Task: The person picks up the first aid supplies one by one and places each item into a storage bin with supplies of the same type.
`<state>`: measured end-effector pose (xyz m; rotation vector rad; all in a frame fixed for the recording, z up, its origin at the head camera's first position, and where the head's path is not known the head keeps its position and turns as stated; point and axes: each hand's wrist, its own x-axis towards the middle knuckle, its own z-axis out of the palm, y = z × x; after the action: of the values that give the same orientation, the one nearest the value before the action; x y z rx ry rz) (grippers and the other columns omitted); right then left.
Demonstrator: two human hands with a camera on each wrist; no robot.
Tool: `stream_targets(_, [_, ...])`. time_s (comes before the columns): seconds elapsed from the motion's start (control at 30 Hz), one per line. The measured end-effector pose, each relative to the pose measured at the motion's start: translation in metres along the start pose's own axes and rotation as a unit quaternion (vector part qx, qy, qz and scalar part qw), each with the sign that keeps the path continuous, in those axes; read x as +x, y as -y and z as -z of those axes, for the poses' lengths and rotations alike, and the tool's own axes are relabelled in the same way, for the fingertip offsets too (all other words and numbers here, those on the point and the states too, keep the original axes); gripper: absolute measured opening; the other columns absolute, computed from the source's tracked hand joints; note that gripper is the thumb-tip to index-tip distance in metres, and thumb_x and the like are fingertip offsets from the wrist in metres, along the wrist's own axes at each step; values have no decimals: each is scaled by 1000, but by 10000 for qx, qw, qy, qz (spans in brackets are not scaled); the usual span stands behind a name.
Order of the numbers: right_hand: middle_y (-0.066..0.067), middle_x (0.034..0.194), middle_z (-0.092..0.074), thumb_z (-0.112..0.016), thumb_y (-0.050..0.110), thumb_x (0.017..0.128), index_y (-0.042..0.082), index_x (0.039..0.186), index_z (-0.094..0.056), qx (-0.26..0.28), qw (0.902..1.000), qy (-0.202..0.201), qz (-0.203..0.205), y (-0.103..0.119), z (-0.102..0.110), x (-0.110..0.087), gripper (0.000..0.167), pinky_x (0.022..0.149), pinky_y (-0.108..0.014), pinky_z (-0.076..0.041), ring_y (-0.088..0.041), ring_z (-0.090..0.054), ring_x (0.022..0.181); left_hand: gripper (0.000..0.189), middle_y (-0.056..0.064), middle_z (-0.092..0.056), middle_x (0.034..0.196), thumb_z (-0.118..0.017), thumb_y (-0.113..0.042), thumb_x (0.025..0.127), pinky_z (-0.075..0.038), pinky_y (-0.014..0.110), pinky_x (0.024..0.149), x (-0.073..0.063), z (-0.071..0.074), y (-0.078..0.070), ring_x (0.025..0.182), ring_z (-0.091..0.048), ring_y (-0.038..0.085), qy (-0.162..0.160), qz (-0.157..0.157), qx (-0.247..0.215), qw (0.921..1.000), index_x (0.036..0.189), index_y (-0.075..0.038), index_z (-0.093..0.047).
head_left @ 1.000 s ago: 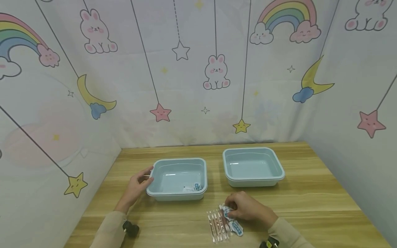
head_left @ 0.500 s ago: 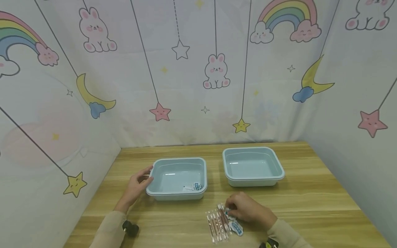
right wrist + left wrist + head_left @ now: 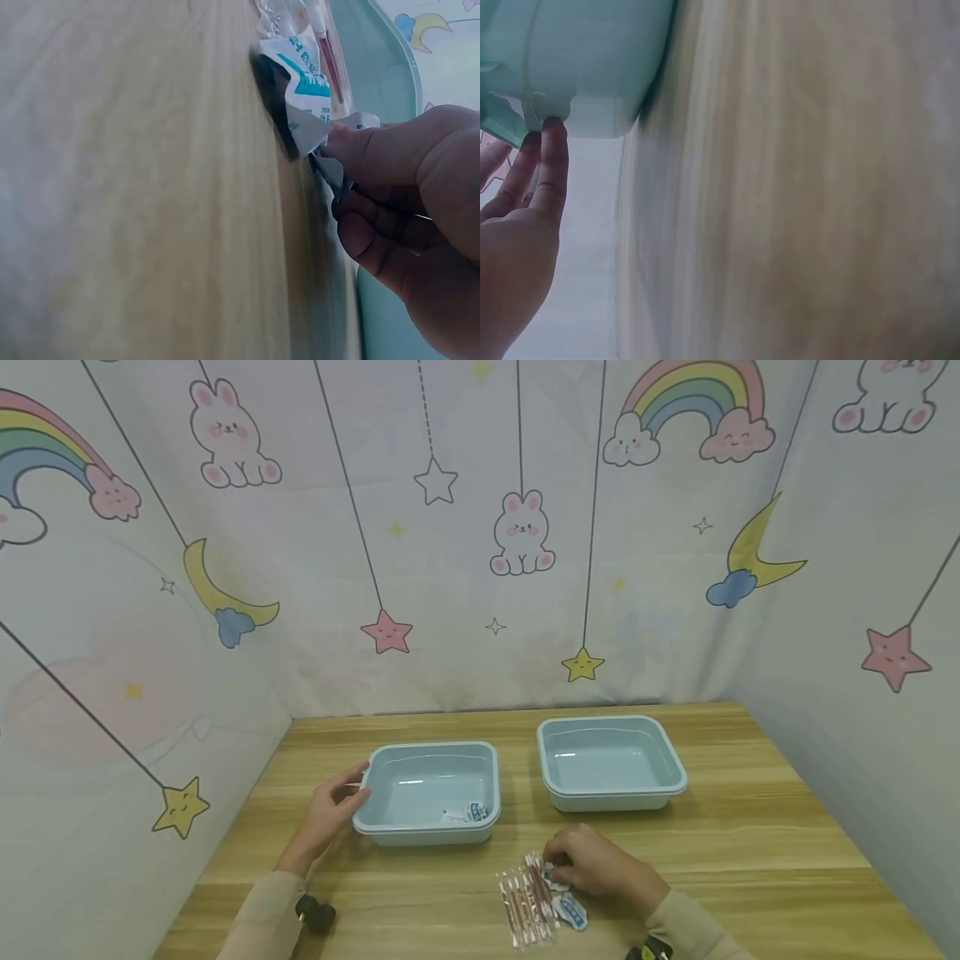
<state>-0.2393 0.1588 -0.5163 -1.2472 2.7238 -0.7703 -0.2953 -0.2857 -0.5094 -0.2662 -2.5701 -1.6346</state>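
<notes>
My left hand (image 3: 330,810) rests at the left rim of a pale blue tub (image 3: 390,828). In the left wrist view, its nearly straight fingers (image 3: 553,161) touch the tub's outer wall. My right hand (image 3: 600,864) pinches a small white-and-blue packet (image 3: 553,878) between thumb and fingers, low over the table; the fingers hide part of it. Another such packet (image 3: 572,911) lies just below, its blue print showing in the right wrist view. Close on the left is a row of clear-wrapped cotton swabs (image 3: 522,906) with brown shafts.
A second pale blue tub (image 3: 615,792) stands at the back right, nothing visible inside. Small white-and-blue packets (image 3: 476,812) lie in the left tub's front right corner. Printed cloth walls (image 3: 465,685) enclose the wooden table (image 3: 750,860) at the back and sides.
Less of the pinched packet shows under my right fingers than a second ago. The swabs beside it have shifted very slightly left. My left hand keeps its place on the tub.
</notes>
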Motion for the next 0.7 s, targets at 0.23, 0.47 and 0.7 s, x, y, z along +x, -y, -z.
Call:
stream_targets(0.23, [12,84,-66,-77,13,80,17,88,-72,56,10000,-24,36,-1,-1,0,10,70,-19,-50,2,-56,78,52,19,-51,143,-64,-18,95,-50,18,84,0,0,0,106,-57,15,21,36,27,10000,142,-4,-48])
stream_targets(0.47, [11,85,-67,-76,12,80,17,88,-73,6,9998,-145,142,-2,-1,-1,10,72,-20,-51,1,-57,79,52,17,-51,143,-64,-17,95,-50,18,85,-1,0,0,108,-56,19,9,8,-4,10000,142,-5,-48])
stream_targets(0.7, [9,84,-67,-75,12,81,15,89,-73,-9,9996,-229,149,0,1,-3,9,71,-20,-51,1,-57,79,51,17,-51,143,-64,-17,95,-49,17,85,-1,0,-2,110,-55,24,16,-25,5,10000,142,-5,-48])
